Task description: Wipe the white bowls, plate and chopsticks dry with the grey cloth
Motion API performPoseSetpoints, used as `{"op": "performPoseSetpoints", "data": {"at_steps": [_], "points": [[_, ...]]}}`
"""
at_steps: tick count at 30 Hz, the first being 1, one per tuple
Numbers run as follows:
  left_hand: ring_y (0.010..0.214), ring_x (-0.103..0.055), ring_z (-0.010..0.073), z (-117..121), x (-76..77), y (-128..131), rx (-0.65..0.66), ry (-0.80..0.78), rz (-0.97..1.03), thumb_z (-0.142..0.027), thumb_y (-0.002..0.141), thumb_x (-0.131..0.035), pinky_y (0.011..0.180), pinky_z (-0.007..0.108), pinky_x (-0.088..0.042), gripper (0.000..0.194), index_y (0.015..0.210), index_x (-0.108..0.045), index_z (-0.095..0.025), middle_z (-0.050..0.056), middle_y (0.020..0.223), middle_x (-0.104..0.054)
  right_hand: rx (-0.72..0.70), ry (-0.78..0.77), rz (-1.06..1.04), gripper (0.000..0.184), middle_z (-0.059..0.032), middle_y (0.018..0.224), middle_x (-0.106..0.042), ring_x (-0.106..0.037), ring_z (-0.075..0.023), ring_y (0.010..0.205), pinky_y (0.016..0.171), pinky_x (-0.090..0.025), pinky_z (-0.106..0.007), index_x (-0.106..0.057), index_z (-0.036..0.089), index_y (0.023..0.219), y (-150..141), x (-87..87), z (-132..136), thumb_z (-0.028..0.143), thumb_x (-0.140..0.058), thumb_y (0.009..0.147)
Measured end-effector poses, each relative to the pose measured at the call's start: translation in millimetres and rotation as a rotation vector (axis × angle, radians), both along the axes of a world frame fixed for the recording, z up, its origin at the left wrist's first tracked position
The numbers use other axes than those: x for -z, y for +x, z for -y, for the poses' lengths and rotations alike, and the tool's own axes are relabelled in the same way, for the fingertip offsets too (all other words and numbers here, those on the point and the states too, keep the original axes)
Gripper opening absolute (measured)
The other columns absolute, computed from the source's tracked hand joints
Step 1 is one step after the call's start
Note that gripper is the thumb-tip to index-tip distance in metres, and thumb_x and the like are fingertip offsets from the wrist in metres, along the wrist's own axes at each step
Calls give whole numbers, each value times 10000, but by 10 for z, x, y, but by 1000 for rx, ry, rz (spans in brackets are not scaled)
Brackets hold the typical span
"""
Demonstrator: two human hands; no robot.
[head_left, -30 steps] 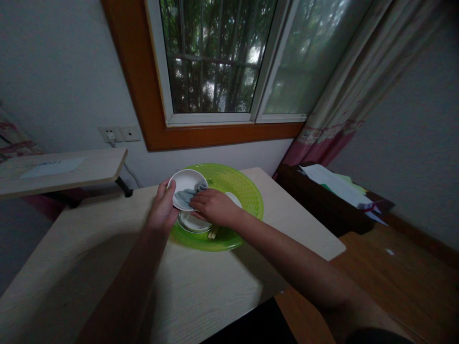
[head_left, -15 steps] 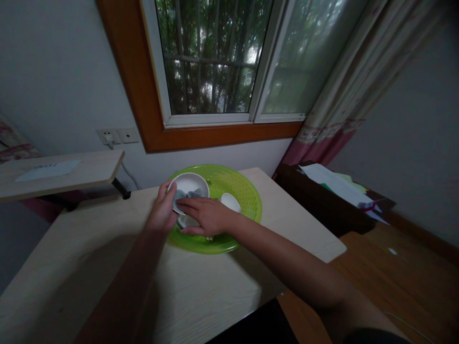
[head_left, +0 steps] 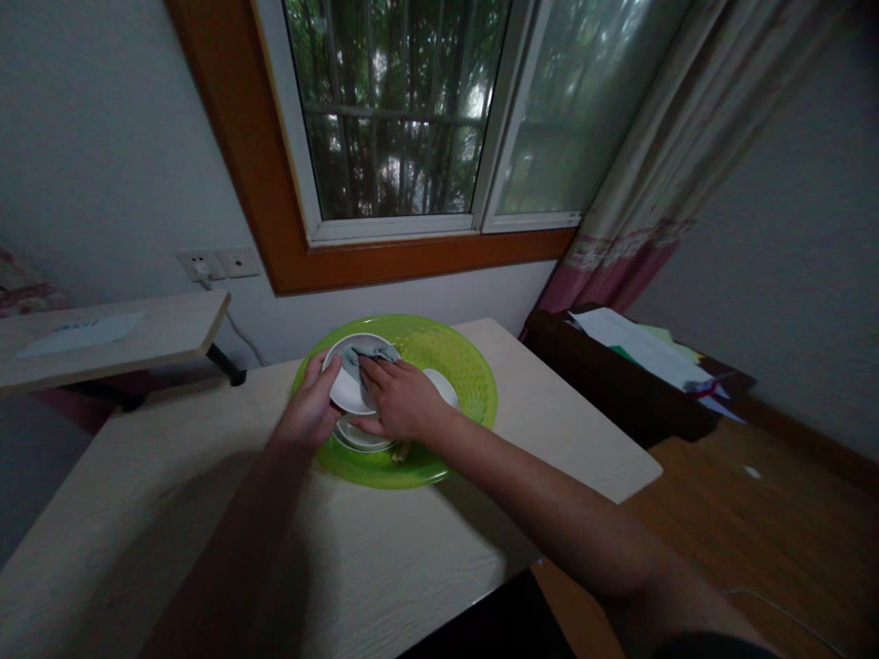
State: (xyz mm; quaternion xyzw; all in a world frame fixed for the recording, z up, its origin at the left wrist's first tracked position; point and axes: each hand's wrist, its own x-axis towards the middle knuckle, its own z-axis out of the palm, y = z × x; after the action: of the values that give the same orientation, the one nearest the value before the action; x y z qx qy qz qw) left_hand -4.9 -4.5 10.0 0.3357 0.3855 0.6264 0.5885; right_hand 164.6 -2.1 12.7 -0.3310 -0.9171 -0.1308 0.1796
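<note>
A round green plastic basket (head_left: 473,384) sits on the pale wooden table (head_left: 385,549). Over it my left hand (head_left: 310,410) grips the near rim of a small white bowl (head_left: 345,384), tilted up. My right hand (head_left: 402,403) presses a grey cloth (head_left: 363,357) into the bowl with closed fingers. Under the bowl lies another white dish (head_left: 357,437). A white piece of crockery (head_left: 443,384) shows just right of my right hand. Chopstick ends (head_left: 400,451) poke out beneath my right hand.
A window with a brown frame (head_left: 412,261) is behind the table. A side shelf (head_left: 116,334) stands at the left with wall sockets (head_left: 216,265) above. A dark cabinet with papers (head_left: 638,361) and a curtain (head_left: 652,174) are at the right, wooden floor (head_left: 789,513) beyond the table edge.
The cloth under my right hand has moved from the bowl's lower part up toward its far rim. My left hand has kept hold of the bowl, tilting it slightly. The view shifted a little.
</note>
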Motion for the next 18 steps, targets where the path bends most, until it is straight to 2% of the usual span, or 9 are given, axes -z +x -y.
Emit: {"op": "performPoseSetpoints", "data": {"at_steps": [3, 5, 8, 10, 12, 15, 18], "points": [[861, -692, 173, 19, -36, 7, -12, -5, 0, -344, 870, -700, 797, 304, -577, 336, 1152, -557, -230, 41, 991, -693, 9, -37, 50, 710, -217, 1098, -684, -628, -315, 998, 920, -481, -462, -721, 55, 1019, -13, -29, 11, 700, -431, 953], [844, -691, 174, 23, -40, 4, -14, -15, -8, -355, 869, -700, 775, 299, -577, 336, 1145, -555, -228, 32, 951, -684, -13, -63, 69, 687, -169, 932, -704, -643, -286, 891, 857, -495, -438, -736, 91, 899, -16, -35, 16, 697, -418, 959], [806, -686, 168, 15, -19, -11, -12, -8, -23, -382, 864, -703, 733, 282, -575, 351, 1144, -558, -228, 19, 913, -671, -85, -102, 62, 637, -134, 887, -710, -652, -253, 819, 796, -508, -401, -732, 119, 884, -9, -28, 23, 668, -421, 970], [779, -679, 157, 8, -2, -22, -5, 1, -28, -396, 852, -714, 715, 272, -573, 371, 1146, -558, -233, 10, 900, -664, -167, -134, 41, 578, -130, 953, -720, -662, -244, 873, 813, -514, -381, -726, 124, 968, 3, -19, 27, 628, -442, 979], [762, -673, 144, 4, 8, -30, 7, 3, -26, -396, 848, -719, 712, 263, -572, 372, 1143, -555, -239, 0, 890, -659, -250, -164, 13, 538, -137, 1123, -708, -658, -241, 1008, 875, -516, -367, -684, 121, 1149, 15, -10, 29, 585, -461, 990], [776, -673, 132, 7, 11, -33, 26, 2, -11, -390, 868, -698, 735, 259, -574, 347, 1142, -547, -241, -2, 901, -657, -300, -177, -14, 611, -151, 1425, -563, -586, -247, 1226, 982, -501, -371, -522, 115, 1404, 20, 8, 32, 570, -464, 998], [821, -683, 138, 11, 13, -31, 38, -7, 1, -386, 869, -699, 768, 275, -579, 355, 1150, -537, -241, 10, 944, -667, -284, -138, 4, 707, -174, 1550, -423, -475, -275, 1372, 1092, -437, -420, -417, 106, 1491, 3, 45, 21, 591, -490, 982]]}}
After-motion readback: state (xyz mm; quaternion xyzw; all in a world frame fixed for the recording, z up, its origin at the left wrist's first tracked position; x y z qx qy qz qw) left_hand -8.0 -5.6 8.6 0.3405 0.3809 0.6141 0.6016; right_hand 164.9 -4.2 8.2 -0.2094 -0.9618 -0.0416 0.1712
